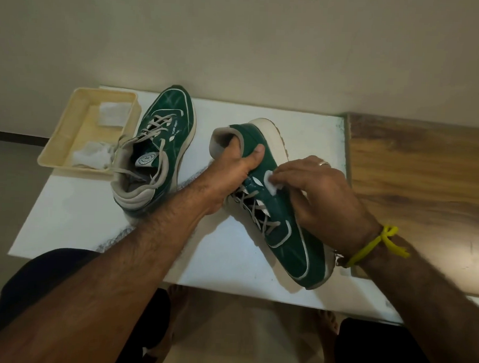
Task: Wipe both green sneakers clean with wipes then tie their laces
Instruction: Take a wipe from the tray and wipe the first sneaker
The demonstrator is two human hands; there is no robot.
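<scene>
A: Green sneakers, both on the white board (75,215). The upright sneaker (154,150) stands at the board's far left part, toe pointing away, laces loose. The tilted sneaker (281,210) lies toward the board's right edge, tipped onto its side, its pale sole facing away from the person.

B: And the cream tray (61,146)?

A: At the board's far left corner, just beside the upright sneaker, with crumpled white wipes (91,153) inside.

B: Which step is this?

A: Wiping, I judge, and the lacing has not begun. To do it well, I'd keep the shoe braced and work the wipe along the green panel beside the eyelets in short strokes, then along the trim and sole edge.

B: The hands?

A: The left hand (233,164) holds the tilted sneaker at its collar, fingers tucked inside the opening, thumb pressed on the outer green side. The right hand (322,196) comes in from the board's right, fingers curled down, pinching a small white wipe (271,182) against the upper beside the laces. A yellow cord (372,247) circles that wrist.
</scene>
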